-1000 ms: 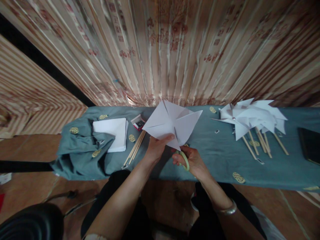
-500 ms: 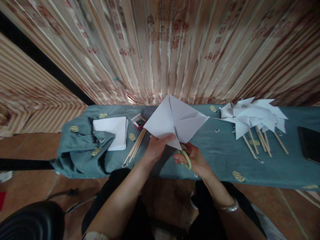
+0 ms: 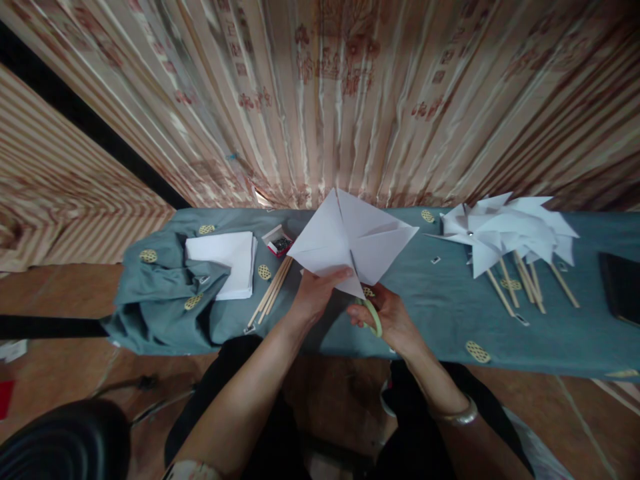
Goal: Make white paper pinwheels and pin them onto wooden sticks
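Note:
A square sheet of white paper point(image 3: 320, 233), turned corner-up, is pinched at its lower left by my left hand point(image 3: 316, 293), thumb on top. Slits run in from its top, right and bottom corners toward the middle. My right hand point(image 3: 387, 313) grips scissors point(image 3: 374, 319) by their pale green handles, just below the sheet. The scissor blades lie in the slit at the bottom corner, partly hidden by the paper. Both hands are held above the cloth-covered table.
On the green cloth point(image 3: 430, 340) lie a stack of white paper point(image 3: 225, 257), a small box of dark bits point(image 3: 278, 241) and several wooden sticks point(image 3: 270, 293). Paper pinwheels point(image 3: 515, 230) on sticks lie at right, near a dark flat object point(image 3: 620, 287). A patterned curtain point(image 3: 340, 100) hangs behind.
Almost nothing differs. The paper's bottom corner and my hands have shifted very slightly, and the whole view has moved a little; both grips are the same.

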Action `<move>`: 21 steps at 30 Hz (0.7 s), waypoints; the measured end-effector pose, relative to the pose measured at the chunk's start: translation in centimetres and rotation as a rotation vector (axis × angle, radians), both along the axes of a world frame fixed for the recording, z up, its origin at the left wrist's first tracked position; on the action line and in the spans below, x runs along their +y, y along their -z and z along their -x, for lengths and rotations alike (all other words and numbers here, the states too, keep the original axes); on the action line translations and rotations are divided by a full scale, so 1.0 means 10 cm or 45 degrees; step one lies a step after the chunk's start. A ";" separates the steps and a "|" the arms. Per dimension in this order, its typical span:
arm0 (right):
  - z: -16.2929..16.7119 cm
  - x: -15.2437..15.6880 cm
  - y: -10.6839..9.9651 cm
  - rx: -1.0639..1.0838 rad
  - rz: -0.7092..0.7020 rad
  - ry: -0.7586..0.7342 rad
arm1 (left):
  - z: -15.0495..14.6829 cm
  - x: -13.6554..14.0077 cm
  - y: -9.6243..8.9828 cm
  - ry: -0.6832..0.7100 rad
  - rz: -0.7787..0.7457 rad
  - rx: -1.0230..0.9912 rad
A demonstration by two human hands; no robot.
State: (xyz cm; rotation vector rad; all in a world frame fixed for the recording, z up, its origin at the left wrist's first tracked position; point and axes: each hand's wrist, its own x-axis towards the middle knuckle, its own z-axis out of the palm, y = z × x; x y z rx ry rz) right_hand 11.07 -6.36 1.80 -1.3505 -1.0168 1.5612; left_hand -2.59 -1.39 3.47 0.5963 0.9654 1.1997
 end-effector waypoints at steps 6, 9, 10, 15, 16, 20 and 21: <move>-0.01 0.00 0.01 -0.006 -0.032 -0.013 | 0.00 0.00 0.00 0.018 -0.007 -0.013; 0.00 0.00 0.01 -0.013 -0.032 0.001 | 0.00 0.00 -0.02 0.018 0.002 -0.010; 0.01 0.00 0.01 -0.016 -0.036 0.002 | 0.00 0.00 -0.02 0.016 0.001 -0.014; 0.01 0.00 0.01 -0.038 -0.060 -0.004 | -0.01 0.00 -0.02 0.005 -0.008 -0.026; 0.01 0.00 0.01 -0.039 -0.061 -0.010 | -0.01 0.00 -0.01 0.005 -0.008 -0.029; 0.01 0.00 -0.02 -0.046 -0.061 -0.007 | -0.01 0.00 -0.02 0.009 0.015 -0.032; 0.01 0.00 -0.02 -0.057 -0.060 -0.003 | -0.01 0.00 -0.02 0.011 0.021 -0.027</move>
